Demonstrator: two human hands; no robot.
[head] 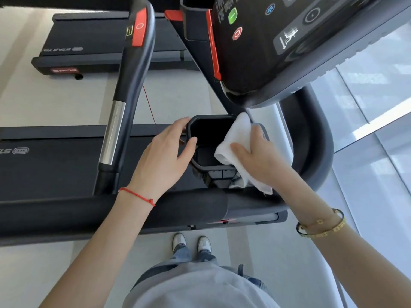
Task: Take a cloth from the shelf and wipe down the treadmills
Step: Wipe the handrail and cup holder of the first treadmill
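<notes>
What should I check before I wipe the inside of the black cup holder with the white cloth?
1. White cloth held by right hand: ok.
2. Left hand steadies the cup holder rim: ok.
3. Cloth reaches the holder: ok, it drapes over the right rim.
4. Holder empty inside: cannot tell, too dark.
5. Cloth away from the console buttons: ok.

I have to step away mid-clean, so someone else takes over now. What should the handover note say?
Left hand: grips the left rim of the black cup holder, steadying it.
Right hand: presses the white cloth onto the holder's right rim.
Done: cloth fetched, wiping under way at this treadmill's console.
Left: finish this holder, the handrail, then the second treadmill behind.
</notes>
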